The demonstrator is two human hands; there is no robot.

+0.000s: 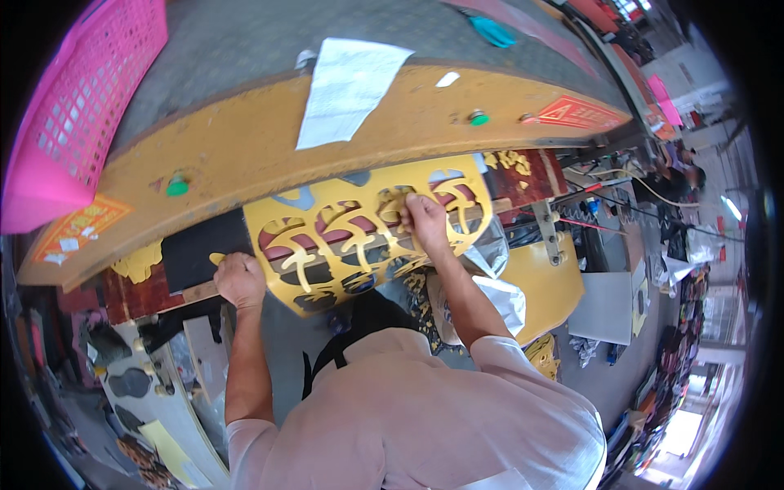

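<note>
A yellow sheet (pixel 366 242) full of curved cut-out holes hangs over the near edge of the machine bed in front of me. My right hand (pixel 425 220) is closed at one of its webs, right of the middle, fingers pinched on the sheet. Left of the sheet, my left hand (pixel 239 279) is closed, and a small yellow piece (pixel 217 258) pokes out from its fingers. A black flat board (pixel 204 251) lies just beyond that hand. Through the holes the dark red bed and the floor show.
A wide orange-brown machine beam (pixel 237 122) with green buttons crosses ahead; a white paper (pixel 349 90) hangs on it. On top stands a pink basket (pixel 90 106). Yellow scraps (pixel 137 263) lie at the left, more scraps (pixel 510 162) at the right. A white bag (pixel 498 304) sits by my right arm.
</note>
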